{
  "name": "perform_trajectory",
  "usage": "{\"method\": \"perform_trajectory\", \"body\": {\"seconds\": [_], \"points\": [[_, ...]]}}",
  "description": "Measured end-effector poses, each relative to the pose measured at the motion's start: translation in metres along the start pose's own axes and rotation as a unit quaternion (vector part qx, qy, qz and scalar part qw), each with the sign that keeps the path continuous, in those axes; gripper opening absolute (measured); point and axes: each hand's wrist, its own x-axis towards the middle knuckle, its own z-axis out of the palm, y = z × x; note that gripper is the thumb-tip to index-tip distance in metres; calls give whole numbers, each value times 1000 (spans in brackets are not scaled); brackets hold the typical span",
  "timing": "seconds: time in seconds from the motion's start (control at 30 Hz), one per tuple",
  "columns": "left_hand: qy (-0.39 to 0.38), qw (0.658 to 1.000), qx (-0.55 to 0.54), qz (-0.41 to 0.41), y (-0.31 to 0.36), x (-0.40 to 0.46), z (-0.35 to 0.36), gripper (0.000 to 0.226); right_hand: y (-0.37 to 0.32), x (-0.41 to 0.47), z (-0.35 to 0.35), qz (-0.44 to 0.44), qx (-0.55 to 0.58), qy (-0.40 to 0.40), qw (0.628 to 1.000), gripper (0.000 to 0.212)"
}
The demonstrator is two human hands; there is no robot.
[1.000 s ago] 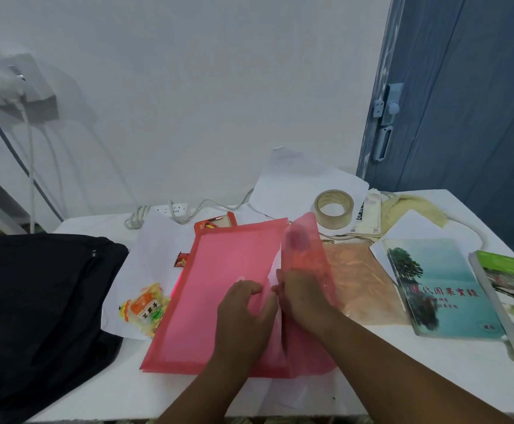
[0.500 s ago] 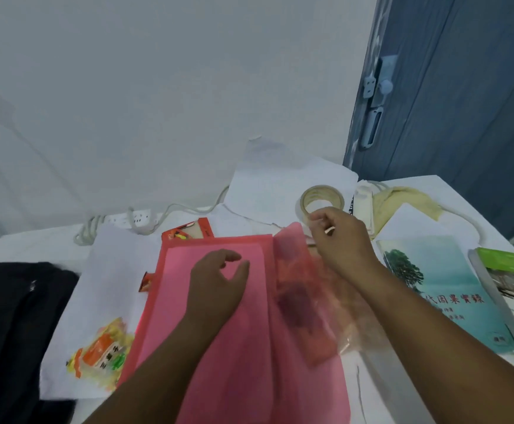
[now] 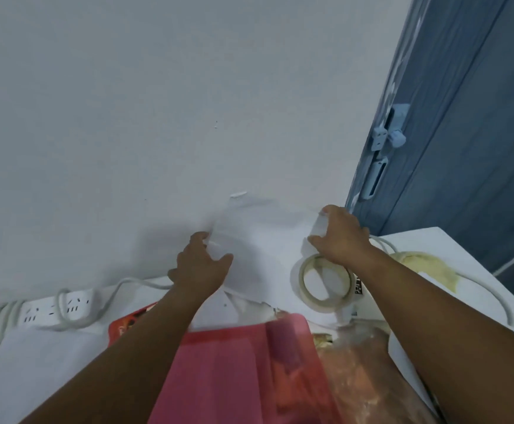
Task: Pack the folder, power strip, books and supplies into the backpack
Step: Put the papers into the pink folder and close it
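Both hands are at the white paper sheet leaning on the wall at frame centre. Left hand pinches its left edge between curled fingers and thumb. Right hand grips the right edge the same way.

Judgement: lift evenly from both edges and keep the sheet taut, or it creases.

The open pink folder lies at bottom centre. Power strip, cord coiled round it, sits at left. Backpack not in view.

Obstruction: the tape roll stands just beneath the right wrist and could be knocked.
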Motion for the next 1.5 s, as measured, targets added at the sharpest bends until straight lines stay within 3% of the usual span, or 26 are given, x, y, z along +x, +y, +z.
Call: {"method": "perform_trajectory", "body": {"seconds": [0.2,0.3,0.43,0.6,0.67,0.73,0.83,0.93,1.03,1.1,1.23,1.3,1.43,1.5], "points": [[12,991,-104,79,-3,-2,-8,14,1,5,-12,-43,-64,65,995,30],[44,984,-133,115,2,-17,-19,2,-1,-8,-24,-82,-40,89,992,17],[103,970,-146,164,12,-46,-43,7,0,-34,-47,-143,44,135,979,6],[159,954,-162,198,13,-95,-68,8,-10,-77,-85,-258,68,255,929,5],[211,948,-144,188,2,-120,-68,36,-15,-100,-101,-281,72,300,909,8],[204,957,-156,135,-10,-152,-61,55,-19,-125,-111,-288,73,319,900,8],[119,981,-132,72,-36,-206,-30,79,-19,-164,-111,-279,106,289,909,8],[27,998,27,48,-58,-255,0,81,-12,-203,-99,-263,199,241,913,8],[-37,976,213,30,-67,-288,18,83,-3,-238,-84,-209,296,187,913,20],[-19,969,244,40,-66,-299,22,73,2,-255,-73,-172,344,164,908,29],[29,975,207,75,-68,-301,19,48,10,-277,-74,-119,398,201,887,24],[41,985,129,105,-70,-300,13,45,12,-287,-79,-132,386,211,888,20],[90,990,-43,97,-71,-301,-1,39,14,-298,-91,-173,325,169,914,24],[105,987,-60,104,-74,-301,-7,38,25,-288,-88,-120,429,98,890,18]]}}
